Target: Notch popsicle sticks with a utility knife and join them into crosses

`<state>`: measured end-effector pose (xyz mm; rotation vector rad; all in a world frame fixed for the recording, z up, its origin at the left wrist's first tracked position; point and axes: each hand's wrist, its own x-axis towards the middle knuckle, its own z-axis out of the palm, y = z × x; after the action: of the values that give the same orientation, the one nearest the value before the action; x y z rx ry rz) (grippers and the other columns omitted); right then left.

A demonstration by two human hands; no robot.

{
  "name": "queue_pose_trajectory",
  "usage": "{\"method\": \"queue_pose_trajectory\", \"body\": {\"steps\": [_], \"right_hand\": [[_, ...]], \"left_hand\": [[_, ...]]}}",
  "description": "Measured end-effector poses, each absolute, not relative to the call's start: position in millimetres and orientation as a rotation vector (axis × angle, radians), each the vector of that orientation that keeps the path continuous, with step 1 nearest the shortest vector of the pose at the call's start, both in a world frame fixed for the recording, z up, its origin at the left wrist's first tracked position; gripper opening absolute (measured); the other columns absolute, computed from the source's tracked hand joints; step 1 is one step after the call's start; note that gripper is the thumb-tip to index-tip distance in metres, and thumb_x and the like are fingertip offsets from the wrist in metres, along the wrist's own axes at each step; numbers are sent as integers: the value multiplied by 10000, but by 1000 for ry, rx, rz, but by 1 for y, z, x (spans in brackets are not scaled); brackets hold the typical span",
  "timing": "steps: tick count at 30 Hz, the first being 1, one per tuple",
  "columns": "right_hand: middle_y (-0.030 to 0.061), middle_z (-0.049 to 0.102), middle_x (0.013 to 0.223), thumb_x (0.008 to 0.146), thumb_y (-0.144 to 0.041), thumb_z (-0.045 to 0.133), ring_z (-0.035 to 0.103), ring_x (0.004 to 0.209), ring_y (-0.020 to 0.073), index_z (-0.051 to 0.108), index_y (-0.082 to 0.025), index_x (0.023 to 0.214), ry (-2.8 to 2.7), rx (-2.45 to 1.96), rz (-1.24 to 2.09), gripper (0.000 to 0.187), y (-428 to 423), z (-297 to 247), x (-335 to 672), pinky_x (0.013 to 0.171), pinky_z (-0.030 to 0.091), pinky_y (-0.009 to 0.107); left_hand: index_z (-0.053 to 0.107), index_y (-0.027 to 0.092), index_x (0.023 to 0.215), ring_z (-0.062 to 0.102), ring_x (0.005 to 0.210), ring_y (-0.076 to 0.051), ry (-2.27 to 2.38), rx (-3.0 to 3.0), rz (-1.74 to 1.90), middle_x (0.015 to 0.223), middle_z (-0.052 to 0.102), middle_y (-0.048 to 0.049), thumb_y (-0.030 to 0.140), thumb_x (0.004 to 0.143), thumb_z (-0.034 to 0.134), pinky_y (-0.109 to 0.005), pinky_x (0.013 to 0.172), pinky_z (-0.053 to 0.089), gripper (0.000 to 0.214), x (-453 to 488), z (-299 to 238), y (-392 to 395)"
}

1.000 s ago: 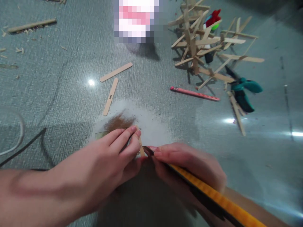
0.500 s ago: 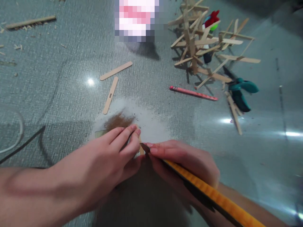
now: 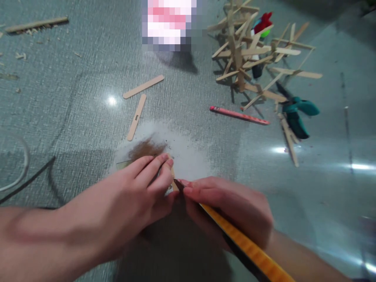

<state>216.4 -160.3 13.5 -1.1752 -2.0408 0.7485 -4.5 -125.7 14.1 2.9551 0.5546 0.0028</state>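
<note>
My left hand [image 3: 138, 192] presses a small wooden craft stick [image 3: 173, 176] down on the grey-green floor, fingers closed over it, so most of the stick is hidden. My right hand [image 3: 229, 207] grips a yellow and black utility knife [image 3: 246, 246], its dark tip touching the stick just right of my left fingertips. Under the stick lies a white worn patch [image 3: 188, 152] with a brown smear [image 3: 147, 148].
Two loose craft sticks [image 3: 138, 103] lie beyond the patch. A pink pencil [image 3: 239, 115], a structure of joined craft sticks [image 3: 252, 58] and a teal clamp [image 3: 298, 115] sit at the upper right. Wood shavings and another stick [image 3: 35, 24] lie at the upper left.
The knife tip has slid a little to the left along the stick, closer to my left fingertips. My left hand has stayed in place.
</note>
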Motion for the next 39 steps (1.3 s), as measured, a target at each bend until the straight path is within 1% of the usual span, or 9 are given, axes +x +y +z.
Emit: {"method": "queue_pose_trajectory", "body": {"steps": [4,10,12,17,19,22,27,33,39], "right_hand": [[31,765,782,845,-37,657,744,660,137,659,-232,947,-2003,-1174,750,220,-162,11,217,601,610,207],[27,772,784,822,-15,646,753,663,145,669,-232,953,-1961,-1161,765,254,-161,9,218,616,634,221],[19,786,804,801,-12,658,764,673,159,669,-250,951,-1927,-1193,741,282,-159,9,220,608,640,240],[12,805,849,791,-16,695,776,723,162,681,-255,928,-1868,-1231,712,276,-153,10,224,635,634,250],[11,801,839,794,-14,690,767,710,146,684,-247,910,-1836,-1216,719,261,-151,11,224,641,628,241],[13,797,838,806,-33,682,763,714,146,685,-247,896,-1816,-1189,757,232,-150,10,224,640,626,245],[26,791,842,812,-67,659,766,713,165,684,-251,938,-1886,-1095,899,224,-148,9,224,616,626,258],[17,792,861,823,-51,649,770,749,159,683,-250,961,-1898,-1067,922,244,-147,5,223,677,634,256],[37,797,903,812,-47,696,777,798,160,689,-227,944,-1911,-1011,973,224,-146,3,221,730,642,241]], "left_hand": [[629,165,1289,488,1354,-431,559,2951,25,1470,499,-249,562,640,759,-541,1113,388,772,-4,14,-125],[588,193,1349,461,1384,-419,531,2953,-34,1491,494,-206,546,678,698,-530,1125,397,766,-5,15,-124],[579,192,1349,487,1362,-413,499,2953,-5,1464,523,-200,539,719,679,-521,1101,430,726,-5,15,-120],[639,124,1197,646,1161,-364,447,2912,269,1310,627,-224,268,953,476,-475,907,545,326,-7,9,-105],[664,128,1125,675,1081,-296,445,2884,350,1221,678,-169,218,1005,415,-429,876,548,290,-8,6,-96],[691,165,1030,670,1021,-225,381,2813,418,1093,720,-95,199,1033,382,-374,872,524,311,-10,2,-82],[723,206,1015,622,968,-188,377,2640,420,1054,712,-53,189,1038,413,-345,836,462,312,-12,1,-66],[742,247,1043,586,1013,-203,383,2602,410,1091,687,-44,226,1014,513,-348,880,435,231,-11,-3,-63],[763,229,927,596,981,-179,362,2489,405,1042,702,-36,159,1005,500,-321,881,441,283,-8,-2,-60]]}}
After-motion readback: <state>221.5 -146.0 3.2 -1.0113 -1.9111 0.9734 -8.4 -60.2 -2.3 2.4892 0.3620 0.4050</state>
